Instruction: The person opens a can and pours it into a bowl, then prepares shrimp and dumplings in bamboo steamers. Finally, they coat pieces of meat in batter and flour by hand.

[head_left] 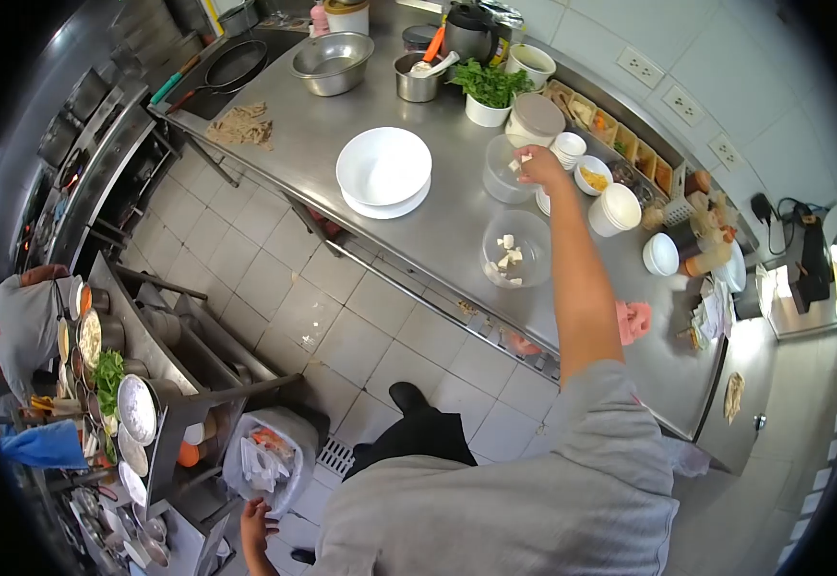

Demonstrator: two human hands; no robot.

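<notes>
My right hand [539,167] reaches over a clear plastic tub [501,188] on the steel counter. Its fingers are closed on a pale white cube [525,160], which could be cheese or tofu. Nearer to me stands a second clear tub [534,240] with several similar white cubes [509,257] in it. Down at my side, my left hand [257,524] hangs near the bin [296,422], its fingers apart and nothing in them. A large white bowl [383,165] rests on a white plate [385,208] further left along the counter.
Behind the tubs stand leafy herbs [491,83] in a white container, a lidded tub [537,115], white cups [616,208] and a row of ingredient trays [620,137]. A steel basin [332,63] and a pan [236,67] sit far left. Another person [25,326] is at the left.
</notes>
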